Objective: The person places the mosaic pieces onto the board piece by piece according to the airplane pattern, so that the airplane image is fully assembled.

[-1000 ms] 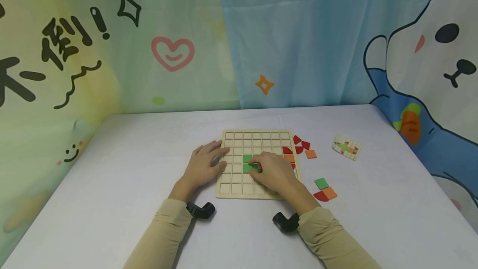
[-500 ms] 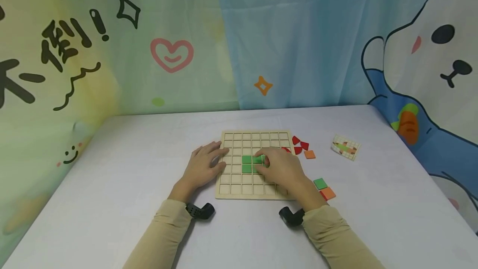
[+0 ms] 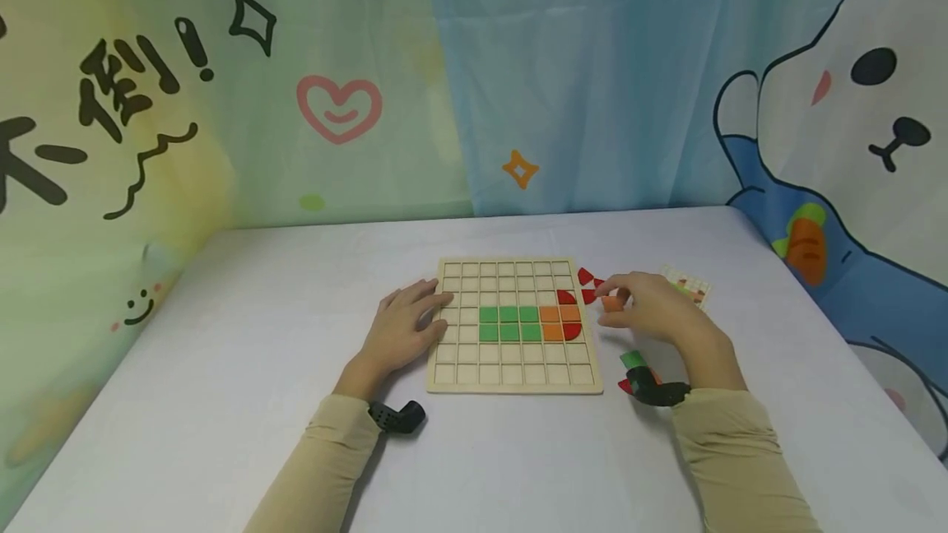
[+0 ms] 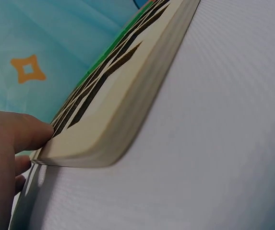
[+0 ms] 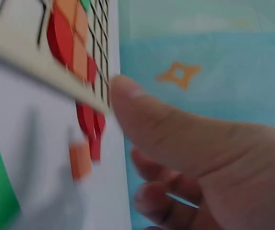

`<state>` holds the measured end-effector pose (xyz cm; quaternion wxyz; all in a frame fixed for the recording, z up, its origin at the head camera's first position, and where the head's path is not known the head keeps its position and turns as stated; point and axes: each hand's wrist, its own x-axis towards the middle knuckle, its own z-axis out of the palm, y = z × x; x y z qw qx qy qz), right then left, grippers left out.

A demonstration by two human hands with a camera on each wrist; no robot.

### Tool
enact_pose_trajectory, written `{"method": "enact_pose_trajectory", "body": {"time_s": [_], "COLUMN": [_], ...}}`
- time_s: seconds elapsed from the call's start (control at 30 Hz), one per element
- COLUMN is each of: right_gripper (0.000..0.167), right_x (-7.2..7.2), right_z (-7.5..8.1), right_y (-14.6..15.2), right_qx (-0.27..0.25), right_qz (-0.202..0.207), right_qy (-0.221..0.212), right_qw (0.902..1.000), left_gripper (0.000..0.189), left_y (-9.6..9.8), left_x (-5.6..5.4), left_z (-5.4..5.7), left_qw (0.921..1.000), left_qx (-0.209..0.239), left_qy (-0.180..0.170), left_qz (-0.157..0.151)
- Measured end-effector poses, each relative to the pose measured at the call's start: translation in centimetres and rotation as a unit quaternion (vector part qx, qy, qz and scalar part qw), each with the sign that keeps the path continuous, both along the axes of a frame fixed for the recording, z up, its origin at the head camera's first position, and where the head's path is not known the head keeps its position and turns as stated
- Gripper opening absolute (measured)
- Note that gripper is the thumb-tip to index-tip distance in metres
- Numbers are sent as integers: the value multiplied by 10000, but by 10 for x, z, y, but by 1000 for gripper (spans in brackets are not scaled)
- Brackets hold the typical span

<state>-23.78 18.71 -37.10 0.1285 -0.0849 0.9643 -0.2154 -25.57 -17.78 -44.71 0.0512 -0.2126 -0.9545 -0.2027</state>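
A wooden grid board [image 3: 511, 368] lies on the table, with several green square tiles [image 3: 508, 323], three orange squares [image 3: 550, 331] and two curved red pieces [image 3: 572, 331] in its cells. My left hand [image 3: 400, 327] rests along the board's left edge, thumb and fingertips touching it; in the left wrist view its thumb [image 4: 34, 132] lies on the rim. Right of the board hovers my right hand [image 3: 655, 307], thumb and fingers apart, nothing visible between them. Nearest to its fingertips are a loose orange tile [image 3: 611, 303], partly hidden, and several red pieces [image 3: 587, 276].
A small pattern card [image 3: 689, 282] lies at the right, partly behind the right hand. Closer to me, a green tile [image 3: 633, 359] and a red piece [image 3: 625, 386] are partly covered by the right wrist camera [image 3: 655, 389]. A printed curtain hangs behind the table.
A green tile that my right hand pinched now sits in the board, and that hand has moved right, off the board, toward the loose pieces. The left hand stays put.
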Motion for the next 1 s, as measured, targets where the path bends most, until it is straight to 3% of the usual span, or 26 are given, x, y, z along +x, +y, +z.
{"method": "enact_pose_trajectory", "body": {"time_s": [0.23, 0.47, 0.7, 1.0], "right_gripper": [52, 39, 31, 29], "right_x": [2, 1, -1, -2], "right_z": [-11, -22, -24, -28], "right_y": [28, 25, 14, 16], "right_qx": [147, 17, -65, -197], "right_qz": [5, 154, -79, 374], "right_qy": [-868, -666, -595, -761], "right_qw": [9961, 9977, 9982, 9962], "left_gripper": [46, 46, 46, 46], "left_y": [0, 0, -1, 0], "left_x": [-1, 0, 0, 0], "left_z": [2, 1, 2, 0], "left_qw": [10000, 10000, 10000, 10000], "left_qx": [-42, -69, 0, -28], "left_qy": [15, 5, 44, 56], "left_qz": [17, 30, 26, 19]}}
